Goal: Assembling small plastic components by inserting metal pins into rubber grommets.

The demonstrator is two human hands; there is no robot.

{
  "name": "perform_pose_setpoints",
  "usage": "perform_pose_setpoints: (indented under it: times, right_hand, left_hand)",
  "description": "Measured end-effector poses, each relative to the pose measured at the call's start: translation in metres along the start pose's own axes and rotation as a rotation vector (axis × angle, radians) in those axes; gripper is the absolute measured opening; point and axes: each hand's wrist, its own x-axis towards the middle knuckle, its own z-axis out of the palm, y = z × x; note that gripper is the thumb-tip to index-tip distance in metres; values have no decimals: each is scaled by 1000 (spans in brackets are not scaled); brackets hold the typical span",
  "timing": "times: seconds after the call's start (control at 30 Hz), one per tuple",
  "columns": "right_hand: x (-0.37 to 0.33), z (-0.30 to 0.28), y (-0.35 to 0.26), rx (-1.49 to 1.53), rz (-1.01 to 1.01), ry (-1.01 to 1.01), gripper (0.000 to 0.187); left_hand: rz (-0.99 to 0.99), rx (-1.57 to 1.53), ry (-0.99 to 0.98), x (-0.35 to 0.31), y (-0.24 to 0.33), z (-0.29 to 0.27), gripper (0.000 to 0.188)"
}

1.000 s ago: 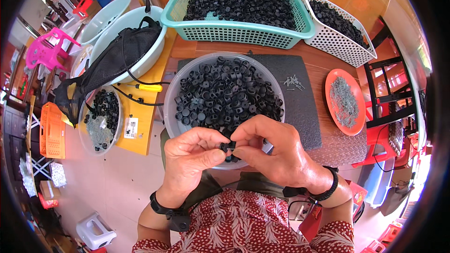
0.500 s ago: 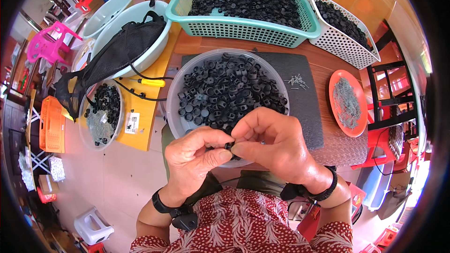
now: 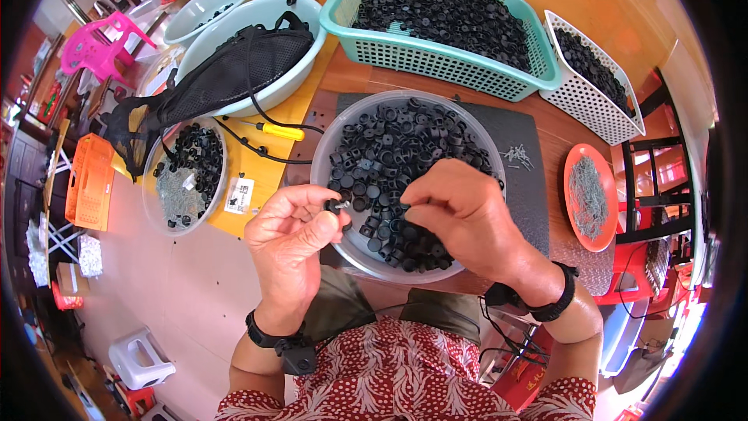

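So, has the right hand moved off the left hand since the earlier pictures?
Yes. The right hand has drawn rightward over the grey bowl, leaving the small black part in the left hand.

one view only, from a wide fisheye camera worn on the person's head, looking steeply down over the chest and red patterned shirt [image 3: 389, 378] onto the brown wooden table [image 3: 366, 78]. it sits close: the two forearms enter from the lower edge, and the clear round plastic bowl of small black parts [image 3: 483, 136] fills the middle. straight edges bow toward the dark circular rim, where the floor and pink plastic chair [image 3: 105, 43] shrink.
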Motion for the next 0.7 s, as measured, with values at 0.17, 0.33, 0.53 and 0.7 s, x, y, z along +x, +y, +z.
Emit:
perform_pose_setpoints:
  times: [0.17,0.33,0.53,0.7]
  right_hand:
    - [10,23,12,-302,-284,-103,21]
    - [20,39,10,-361,-389,-201,25]
    - [28,67,12,-330,-502,-210,6]
    - [27,73,15,-375,-521,-229,13]
  left_hand:
    - [-2,-5,62,-2,-1,-5,28]
    - [-22,-77,38,-3,0,-14,24]
    - [-24,-125,20,-4,-2,-19,21]
    - [-40,-124,20,-5,-2,-20,21]
